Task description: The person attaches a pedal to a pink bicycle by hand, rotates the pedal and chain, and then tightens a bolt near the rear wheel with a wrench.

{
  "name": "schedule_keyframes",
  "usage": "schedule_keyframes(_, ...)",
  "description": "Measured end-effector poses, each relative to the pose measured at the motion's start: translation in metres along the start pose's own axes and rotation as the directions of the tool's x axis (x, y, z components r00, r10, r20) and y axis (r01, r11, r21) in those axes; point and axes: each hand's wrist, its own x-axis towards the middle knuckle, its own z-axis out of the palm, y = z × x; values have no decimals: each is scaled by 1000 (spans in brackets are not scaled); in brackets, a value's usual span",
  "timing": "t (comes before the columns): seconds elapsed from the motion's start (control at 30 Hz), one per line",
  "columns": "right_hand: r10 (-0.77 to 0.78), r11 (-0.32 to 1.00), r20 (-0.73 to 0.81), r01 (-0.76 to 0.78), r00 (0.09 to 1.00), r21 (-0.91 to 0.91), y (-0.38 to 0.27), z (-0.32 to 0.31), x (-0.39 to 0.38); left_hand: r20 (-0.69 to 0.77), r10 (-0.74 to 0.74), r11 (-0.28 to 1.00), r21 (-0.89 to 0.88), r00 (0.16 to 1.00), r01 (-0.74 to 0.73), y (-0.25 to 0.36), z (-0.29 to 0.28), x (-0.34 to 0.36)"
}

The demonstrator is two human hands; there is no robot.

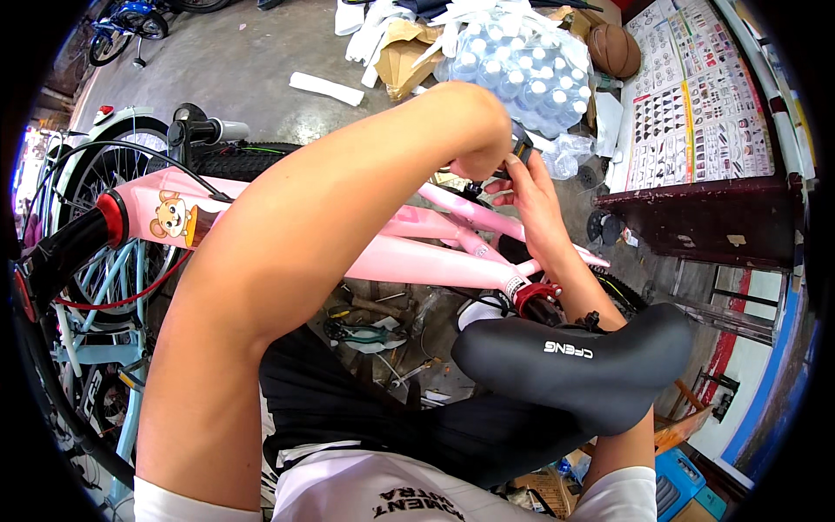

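Note:
A pink bicycle frame (435, 263) with a cartoon sticker lies across in front of me, its black saddle (574, 361) at the near right. My left arm reaches over the frame. My left hand (480, 163) is bent down at the far side, its fingers curled and mostly hidden by the wrist. Beside it, my right hand (532, 193) comes round behind the saddle, thumb and fingertips closed on a small dark part (521, 143). The kind of part cannot be made out. A red seat clamp (532, 297) sits near my right forearm.
Pliers (361, 334), a wrench (410, 374) and other tools lie on the floor below the frame. Wrapped water bottles (522, 74) and a basketball (614, 50) are at the back. A dark cabinet (696, 213) stands right; a light-blue bicycle (117, 283) stands left.

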Motion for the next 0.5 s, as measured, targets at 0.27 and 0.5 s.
schedule_keyframes(0.27,-44,999,8,44,999,-26,-4,2,-3,-159,97,993,87,983,-83,20,0,-3)
schedule_keyframes(0.5,-89,996,49,90,995,-11,12,-7,4,-173,70,996,73,982,-58,32,-2,-9)
